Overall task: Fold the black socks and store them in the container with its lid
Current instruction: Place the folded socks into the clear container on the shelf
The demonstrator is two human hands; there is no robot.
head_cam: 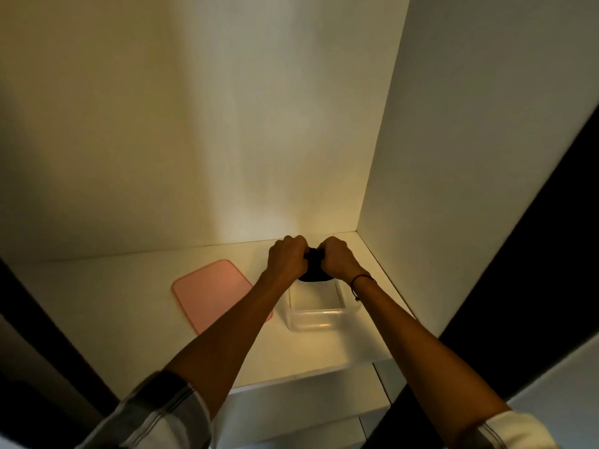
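Observation:
The black socks [313, 274] are bunched between my two hands, above the far end of the clear plastic container [316, 314]. My left hand [287, 259] grips their left side and my right hand [337, 259] grips their right side, knuckles up. Most of the fabric is hidden by my fingers. The container stands open on the white shelf [136, 306], and its inside looks bare. Its pink lid [212, 293] lies flat to the left, partly under my left forearm.
The shelf is a white cupboard niche with a back wall [227, 124] and a right side wall [453, 157] close to the container. Its front edge [291, 384] runs below my forearms. Dark cupboard edges frame both sides.

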